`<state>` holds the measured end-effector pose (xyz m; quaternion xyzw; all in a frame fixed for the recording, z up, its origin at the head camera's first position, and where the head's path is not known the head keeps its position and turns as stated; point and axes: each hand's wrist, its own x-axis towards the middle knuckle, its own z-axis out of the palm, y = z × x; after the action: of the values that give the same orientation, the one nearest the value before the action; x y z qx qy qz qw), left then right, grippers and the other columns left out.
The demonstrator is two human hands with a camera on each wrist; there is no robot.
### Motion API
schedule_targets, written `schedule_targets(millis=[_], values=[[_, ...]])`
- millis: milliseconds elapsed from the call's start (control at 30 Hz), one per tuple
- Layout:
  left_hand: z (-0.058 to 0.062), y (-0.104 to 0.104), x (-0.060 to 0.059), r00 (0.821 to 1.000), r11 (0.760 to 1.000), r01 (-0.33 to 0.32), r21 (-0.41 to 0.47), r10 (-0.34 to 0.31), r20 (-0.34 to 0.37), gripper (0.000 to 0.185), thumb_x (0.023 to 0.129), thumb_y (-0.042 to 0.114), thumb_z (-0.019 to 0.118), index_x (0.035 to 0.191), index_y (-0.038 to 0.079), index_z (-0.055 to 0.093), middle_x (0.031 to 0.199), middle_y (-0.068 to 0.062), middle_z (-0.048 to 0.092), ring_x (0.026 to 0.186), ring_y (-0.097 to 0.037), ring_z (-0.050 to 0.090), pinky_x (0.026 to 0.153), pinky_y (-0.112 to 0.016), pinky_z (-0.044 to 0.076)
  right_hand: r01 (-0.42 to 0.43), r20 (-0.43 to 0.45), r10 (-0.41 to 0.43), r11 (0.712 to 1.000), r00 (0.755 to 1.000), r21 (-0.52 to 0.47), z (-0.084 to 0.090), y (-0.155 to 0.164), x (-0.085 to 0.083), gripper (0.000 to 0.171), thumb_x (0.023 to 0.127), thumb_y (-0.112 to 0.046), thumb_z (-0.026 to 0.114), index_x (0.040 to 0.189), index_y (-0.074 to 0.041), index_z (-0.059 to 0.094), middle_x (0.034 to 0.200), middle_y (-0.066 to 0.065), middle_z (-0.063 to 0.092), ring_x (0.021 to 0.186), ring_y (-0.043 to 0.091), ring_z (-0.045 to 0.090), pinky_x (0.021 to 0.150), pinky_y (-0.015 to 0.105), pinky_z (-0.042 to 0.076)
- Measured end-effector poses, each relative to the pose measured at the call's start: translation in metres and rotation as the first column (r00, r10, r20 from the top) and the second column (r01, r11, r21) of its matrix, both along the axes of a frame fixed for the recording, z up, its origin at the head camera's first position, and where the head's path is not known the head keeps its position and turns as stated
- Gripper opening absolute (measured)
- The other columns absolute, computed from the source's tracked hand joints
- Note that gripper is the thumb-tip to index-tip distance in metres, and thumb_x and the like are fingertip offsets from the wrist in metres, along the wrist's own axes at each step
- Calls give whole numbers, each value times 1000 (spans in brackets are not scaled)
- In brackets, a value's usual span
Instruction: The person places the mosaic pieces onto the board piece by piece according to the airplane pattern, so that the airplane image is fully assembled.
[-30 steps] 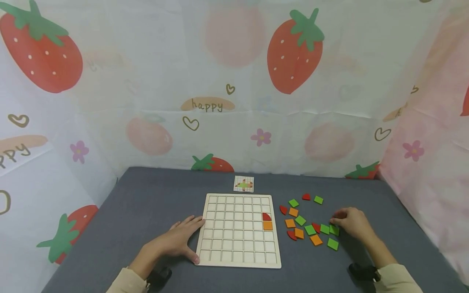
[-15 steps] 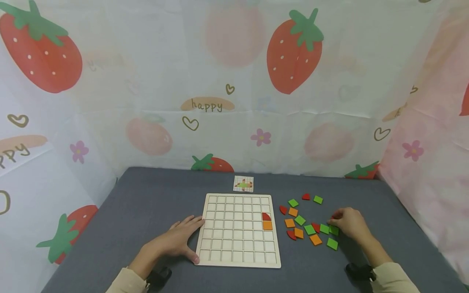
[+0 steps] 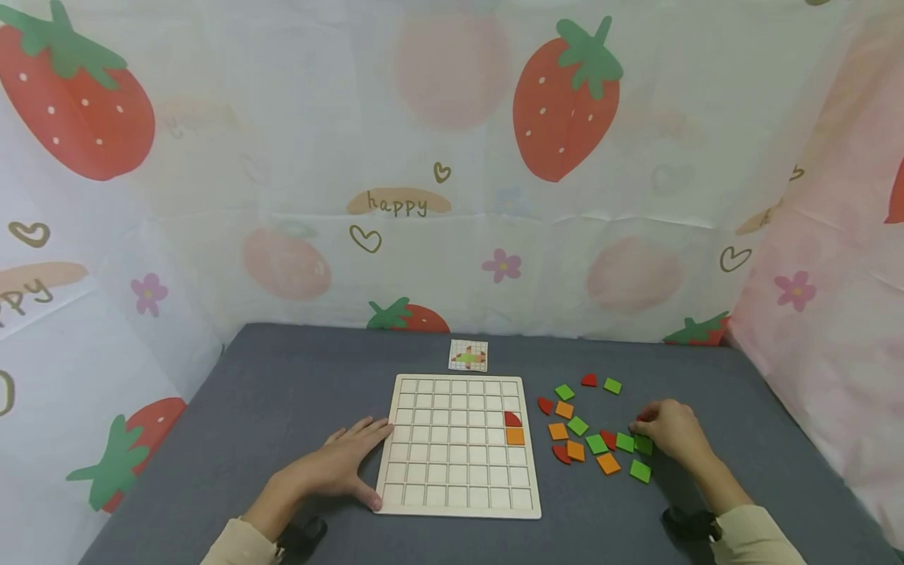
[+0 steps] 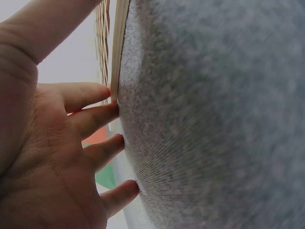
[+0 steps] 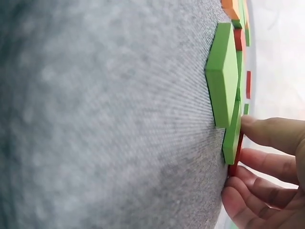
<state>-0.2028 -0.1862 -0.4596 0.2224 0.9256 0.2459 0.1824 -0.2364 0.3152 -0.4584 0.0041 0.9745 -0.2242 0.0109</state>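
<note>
My left hand (image 3: 337, 463) lies at the left edge of a pale wooden grid board (image 3: 438, 455), fingers spread, thumb at its near corner. In the left wrist view, fingertips (image 4: 116, 143) touch the board's edge and the grey cloth. My right hand (image 3: 672, 430) is at the right of the loose tiles, thumb and fingers pinching a red tile (image 5: 233, 170) that is mostly hidden behind a green tile (image 5: 232, 138). Another green square tile (image 5: 223, 71) lies closer to the right wrist camera. On the board sit a red quarter-round tile (image 3: 512, 419) and an orange square tile (image 3: 515, 436).
A small picture card (image 3: 468, 355) lies beyond the board. Several loose green, orange and red tiles, such as an orange square (image 3: 608, 464), are scattered between board and right hand. A strawberry-print curtain (image 3: 452, 259) closes off the table's far side.
My right hand has shifted slightly left, and a bit of red now shows at its fingertips. The left hand keeps its place at the board.
</note>
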Motion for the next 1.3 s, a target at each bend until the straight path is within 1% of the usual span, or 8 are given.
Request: schedule_targets(millis=[167,367,533,700,833,933,1133,1300], values=[[1,-2,-1,1000,1000,-1,11,1,8,105,57,48,77,142,11,28,147,-11,29,138,-36,18,104,-62,16,-16,-17,16,1000,1000,-7,-1,-1,2,21,77,-20,69,87,-2,70,81,10,68,68,15,57,55,29,45],[1,-2,-4,1000,1000,1,5,-1,20,106,57,49,77,143,11,28,148,-11,28,138,-36,18,104,-63,15,-57,-89,54,998,995,-26,6,-12,9,26,77,-24,69,92,-3,70,87,9,63,73,17,58,58,28,46],[1,-1,-4,1000,1000,6,-4,-6,15,107,57,49,77,143,10,27,148,-10,28,139,-35,17,104,-62,15,-88,-140,81,995,987,-41,10,-25,13,26,77,-24,69,94,-5,70,87,6,60,75,16,55,60,28,45],[2,-1,-2,1000,1000,2,6,-2,20,107,56,47,78,142,8,28,148,-12,27,138,-36,17,104,-63,14,-113,-152,105,992,983,-49,11,-42,17,24,77,-23,69,94,-6,70,88,6,59,73,13,52,59,25,42],[3,-1,-1,1000,1000,0,13,-1,23,106,57,46,78,142,8,28,148,-13,27,138,-37,17,104,-63,14,-140,-184,131,989,974,-38,12,-56,21,22,76,-21,70,93,-7,70,86,5,59,71,11,49,57,23,40],[4,0,-1,1000,1000,1,14,-2,19,106,57,45,78,142,8,28,148,-13,28,138,-37,17,104,-63,14,-153,-201,142,987,969,-39,12,-65,23,21,75,-20,71,92,-7,70,85,3,58,70,10,49,57,21,40],[2,1,-2,1000,1000,1,10,-1,16,106,57,46,78,142,9,27,148,-12,28,139,-36,17,104,-62,14,-173,-186,160,983,969,-58,12,-81,24,21,73,-20,73,91,-8,70,84,1,58,71,8,50,59,21,42],[1,1,-3,1000,1000,0,6,0,23,107,56,47,78,142,8,27,148,-12,27,139,-36,16,104,-62,14,-188,-207,175,981,963,-43,10,-94,23,21,72,-21,74,89,-9,71,84,1,59,70,10,49,60,21,42]])
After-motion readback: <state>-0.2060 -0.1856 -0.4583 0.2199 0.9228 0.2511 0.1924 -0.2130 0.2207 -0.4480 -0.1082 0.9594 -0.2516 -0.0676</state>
